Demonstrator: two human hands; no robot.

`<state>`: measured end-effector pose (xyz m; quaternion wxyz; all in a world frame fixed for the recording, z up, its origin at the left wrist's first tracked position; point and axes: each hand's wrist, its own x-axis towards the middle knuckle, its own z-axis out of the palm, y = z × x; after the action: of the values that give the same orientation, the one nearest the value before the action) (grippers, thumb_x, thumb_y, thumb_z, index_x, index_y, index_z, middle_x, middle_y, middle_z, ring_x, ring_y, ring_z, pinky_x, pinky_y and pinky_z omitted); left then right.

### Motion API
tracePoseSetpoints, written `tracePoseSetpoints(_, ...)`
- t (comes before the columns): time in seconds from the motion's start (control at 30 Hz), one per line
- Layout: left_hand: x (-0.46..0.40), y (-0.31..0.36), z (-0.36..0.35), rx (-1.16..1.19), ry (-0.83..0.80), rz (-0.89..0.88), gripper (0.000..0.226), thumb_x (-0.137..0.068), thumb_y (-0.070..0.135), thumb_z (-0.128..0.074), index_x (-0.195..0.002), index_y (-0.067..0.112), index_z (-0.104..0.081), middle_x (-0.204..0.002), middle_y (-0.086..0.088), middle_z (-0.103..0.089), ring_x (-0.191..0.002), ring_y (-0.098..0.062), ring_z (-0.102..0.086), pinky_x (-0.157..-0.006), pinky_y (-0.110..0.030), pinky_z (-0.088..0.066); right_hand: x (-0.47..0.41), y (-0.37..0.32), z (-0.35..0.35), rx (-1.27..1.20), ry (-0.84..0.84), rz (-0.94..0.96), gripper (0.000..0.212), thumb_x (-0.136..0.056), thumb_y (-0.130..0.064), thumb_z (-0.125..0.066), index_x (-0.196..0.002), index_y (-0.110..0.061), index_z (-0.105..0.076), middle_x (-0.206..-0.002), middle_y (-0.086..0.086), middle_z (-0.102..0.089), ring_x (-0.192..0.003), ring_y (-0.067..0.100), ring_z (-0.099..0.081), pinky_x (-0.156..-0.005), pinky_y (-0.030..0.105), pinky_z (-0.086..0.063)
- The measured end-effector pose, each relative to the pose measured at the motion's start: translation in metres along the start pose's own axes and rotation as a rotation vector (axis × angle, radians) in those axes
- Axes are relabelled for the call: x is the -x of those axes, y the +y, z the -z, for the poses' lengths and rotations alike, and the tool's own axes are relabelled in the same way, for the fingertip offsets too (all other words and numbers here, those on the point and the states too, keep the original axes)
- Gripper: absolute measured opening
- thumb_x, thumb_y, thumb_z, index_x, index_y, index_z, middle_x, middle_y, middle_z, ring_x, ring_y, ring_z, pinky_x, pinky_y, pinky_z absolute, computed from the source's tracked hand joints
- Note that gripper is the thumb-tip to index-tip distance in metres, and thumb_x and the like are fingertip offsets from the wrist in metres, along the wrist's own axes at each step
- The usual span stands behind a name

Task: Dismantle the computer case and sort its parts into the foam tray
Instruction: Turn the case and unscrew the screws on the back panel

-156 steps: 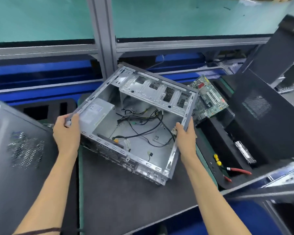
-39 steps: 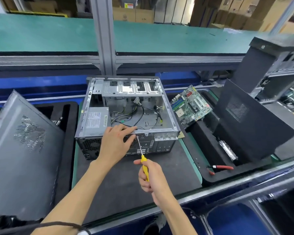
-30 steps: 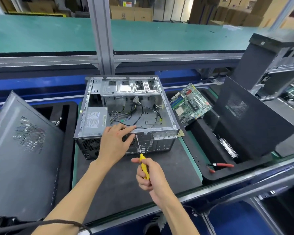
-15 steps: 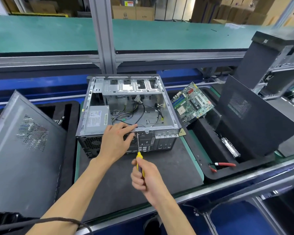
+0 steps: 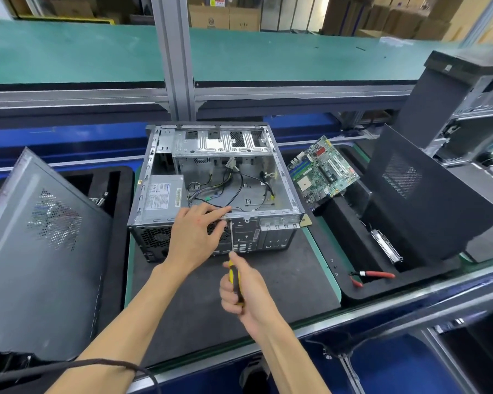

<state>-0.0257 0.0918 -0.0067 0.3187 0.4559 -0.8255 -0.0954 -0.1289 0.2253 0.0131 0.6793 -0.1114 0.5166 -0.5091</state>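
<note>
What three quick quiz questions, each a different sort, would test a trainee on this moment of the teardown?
1. True or false: the right hand holds a yellow-handled screwdriver with its shaft pointing up at the computer case's rear panel.
2. Where does the motherboard sit? A) inside the case B) leaning in the foam tray right of the case C) on the green shelf
3. Fill in: the left hand rests on the case's near top ____.

Key: 1 true; 2 B; 3 edge.
</note>
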Motion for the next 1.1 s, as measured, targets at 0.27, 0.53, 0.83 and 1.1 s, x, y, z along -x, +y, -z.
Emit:
tracePoseSetpoints(0.27, 0.0, 0.003, 0.002, -0.003, 0.009, 0.005, 0.03, -0.094, 0.028, -0.067, -0.123, 0.033, -0.07, -0.103, 0.011, -0.067, -0.089, -0.015, -0.056, -0.088, -0.031, -0.037, 0.003, -0.002, -0.003, -0.099, -0.112, -0.017, 0.026, -0.106, -0.028, -0.051, -0.092, -0.007, -0.055, -0.06, 0.003, -0.047, -0.043, 0.011, -0.034, -0.038, 0.021, -0.027)
tracePoseSetpoints(0.53, -0.001, 0.002, 0.002, -0.005, -0.007, 0.009, 0.03, -0.095, 0.03, -0.065, -0.124, 0.034, -0.069, -0.104, 0.012, -0.066, -0.092, -0.012, -0.055, -0.091, -0.03, -0.036, 0.005, -0.003, 0.008, -0.369, -0.143, -0.157, 0.031, -0.103, -0.025, -0.04, -0.102, 0.001, -0.058, -0.062, 0.0, -0.031, -0.047, 0.011, -0.027, -0.039, 0.022, -0.022)
tracePoseSetpoints(0.83, -0.001, 0.002, 0.0, -0.001, -0.016, 0.017, 0.03, -0.095, 0.03, -0.065, -0.125, 0.033, -0.068, -0.104, 0.013, -0.064, -0.089, -0.011, -0.051, -0.092, -0.028, -0.033, 0.014, -0.011, 0.023, -0.457, -0.2, -0.119, 0.023, -0.101, -0.025, -0.055, -0.097, -0.003, -0.058, -0.057, -0.003, -0.03, -0.034, 0.006, -0.023, -0.027, 0.019, -0.02)
tracePoseSetpoints(1.1, -0.001, 0.002, 0.0, -0.016, -0.026, 0.013, 0.031, -0.095, 0.029, -0.067, -0.125, 0.033, -0.069, -0.103, 0.013, -0.064, -0.09, -0.012, -0.055, -0.091, -0.028, -0.032, 0.009, -0.015, 0.012, 0.273, 0.106, -0.036, 0.046, -0.109, -0.04, -0.035, -0.111, -0.005, -0.065, -0.057, -0.001, -0.043, -0.042, 0.012, -0.031, -0.043, 0.022, -0.024)
